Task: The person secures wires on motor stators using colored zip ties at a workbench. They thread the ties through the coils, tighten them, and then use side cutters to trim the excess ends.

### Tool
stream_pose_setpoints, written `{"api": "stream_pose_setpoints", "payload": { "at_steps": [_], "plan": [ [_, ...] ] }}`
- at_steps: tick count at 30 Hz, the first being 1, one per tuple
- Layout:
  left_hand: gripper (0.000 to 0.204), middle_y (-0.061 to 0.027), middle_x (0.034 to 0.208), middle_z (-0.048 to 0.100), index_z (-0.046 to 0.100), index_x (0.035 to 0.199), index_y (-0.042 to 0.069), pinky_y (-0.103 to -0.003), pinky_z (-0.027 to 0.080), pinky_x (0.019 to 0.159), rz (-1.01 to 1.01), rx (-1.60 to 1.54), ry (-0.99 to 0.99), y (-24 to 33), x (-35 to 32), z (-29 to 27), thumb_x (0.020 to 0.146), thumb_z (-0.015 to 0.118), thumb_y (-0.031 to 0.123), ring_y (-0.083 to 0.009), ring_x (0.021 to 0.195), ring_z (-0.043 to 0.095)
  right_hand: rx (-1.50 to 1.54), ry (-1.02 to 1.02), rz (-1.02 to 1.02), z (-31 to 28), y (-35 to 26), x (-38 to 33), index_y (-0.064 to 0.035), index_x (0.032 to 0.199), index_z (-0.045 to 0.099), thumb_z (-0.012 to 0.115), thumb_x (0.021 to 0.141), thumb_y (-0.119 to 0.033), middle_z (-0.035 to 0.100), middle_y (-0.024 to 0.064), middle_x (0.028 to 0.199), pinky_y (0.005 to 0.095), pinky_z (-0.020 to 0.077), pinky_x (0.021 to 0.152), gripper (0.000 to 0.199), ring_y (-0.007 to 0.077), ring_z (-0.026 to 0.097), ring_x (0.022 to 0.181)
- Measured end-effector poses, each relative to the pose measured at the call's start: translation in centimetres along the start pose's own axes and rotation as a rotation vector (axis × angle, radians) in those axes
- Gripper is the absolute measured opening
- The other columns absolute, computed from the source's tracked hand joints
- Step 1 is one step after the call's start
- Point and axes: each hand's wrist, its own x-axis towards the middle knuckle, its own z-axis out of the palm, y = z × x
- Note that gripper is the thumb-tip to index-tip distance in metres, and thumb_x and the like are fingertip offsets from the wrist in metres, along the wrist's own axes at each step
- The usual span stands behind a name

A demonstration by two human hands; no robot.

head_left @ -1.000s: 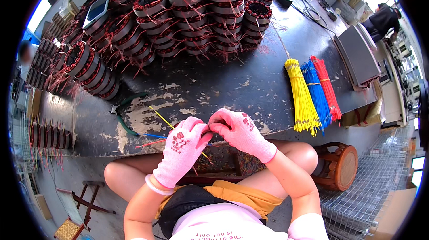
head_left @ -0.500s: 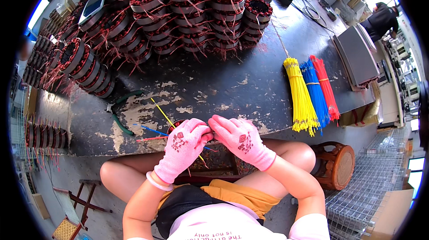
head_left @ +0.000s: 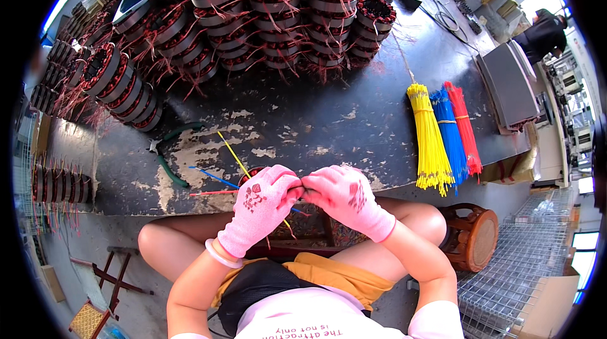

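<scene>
Hands: left hand [head_left: 265, 200] and right hand [head_left: 346, 199], in pink knitted gloves [head_left: 237, 233], meet at the fingertips; fingers curl inward, and what they may grip is hidden, so I cannot tell.
Beside the left hand: a round red-wound coil [head_left: 256, 172], mostly covered, at the front edge of the worn black bench [head_left: 303, 133].
Wire ends: thin yellow wire [head_left: 232, 151], blue wire [head_left: 214, 178] and red wire [head_left: 212, 193], poking out leftward.
Farther left: green-handled pliers [head_left: 171, 171], spread apart.
Rightward: tied yellow bundle [head_left: 431, 140], blue bundle [head_left: 449, 130] and red bundle [head_left: 465, 130] of wires.
Far side: stacked grey metal rings with red windings [head_left: 275, 7].
</scene>
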Motion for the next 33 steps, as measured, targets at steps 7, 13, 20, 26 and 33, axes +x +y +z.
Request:
{"api": "stream_pose_setpoints", "payload": {
  "at_steps": [7, 13, 20, 26, 33],
  "plan": [
    [0.016, -0.008, 0.098, 0.068, 0.069, 0.095, 0.006, -0.041, 0.055, 0.078, -0.047, -0.031, -0.013, -0.1, -0.1, 0.0, 0.081, 0.076, 0.005, -0.0307, 0.09, 0.068, 0.465, -0.147, 0.587, -0.3, -0.3, 0.8, -0.0039, 0.098, 0.068, 0.074, 0.093, -0.029, 0.069, 0.0038, 0.081, 0.0272, 0.0496, 0.062, 0.026, 0.0108, 0.062, 0.068],
    [0.013, -0.0076, 0.097, 0.068, 0.069, 0.093, 0.006, -0.04, 0.055, 0.078, -0.062, -0.034, -0.018, 0.3, 0.3, -0.1, 0.081, 0.075, 0.005, -0.03, 0.09, 0.068, -0.393, 0.139, -0.193, 0.7, 0.6, -0.3, -0.0079, 0.104, 0.07, 0.075, 0.092, -0.026, 0.072, 0.0054, 0.096, 0.0275, 0.0517, 0.069, 0.022, 0.0129, 0.065, 0.073],
    [0.016, -0.006, 0.098, 0.065, 0.067, 0.096, 0.009, -0.039, 0.055, 0.075, -0.02, -0.041, -0.013, -0.1, 0.0, -0.2, 0.082, 0.074, 0.007, -0.0289, 0.09, 0.066, 0.837, -0.424, 0.653, -1.5, 0.3, 0.2, -0.0011, 0.108, 0.067, 0.056, 0.104, -0.025, 0.07, 0.0015, 0.094, 0.0259, 0.0494, 0.067, 0.027, 0.0077, 0.059, 0.076],
    [0.015, -0.0077, 0.097, 0.068, 0.069, 0.094, 0.007, -0.04, 0.055, 0.077, -0.045, -0.043, -0.014, 0.2, 0.3, -0.2, 0.08, 0.075, 0.005, -0.03, 0.089, 0.068, 0.118, -0.035, 0.116, -0.6, -0.5, 0.2, -0.0029, 0.102, 0.067, 0.066, 0.095, -0.017, 0.07, 0.0131, 0.086, 0.039, 0.0548, 0.07, 0.016, 0.0339, 0.07, 0.08],
    [0.017, -0.0072, 0.097, 0.068, 0.068, 0.094, 0.007, -0.04, 0.055, 0.077, -0.028, -0.05, -0.014, 0.0, 0.1, 0.0, 0.08, 0.076, 0.005, -0.0298, 0.088, 0.068, 0.182, -0.003, 0.369, -0.5, -1.0, 0.3, -0.008, 0.095, 0.068, 0.075, 0.089, -0.025, 0.069, 0.0075, 0.078, 0.0357, 0.0535, 0.066, 0.02, 0.0242, 0.067, 0.07]
  ]
}}
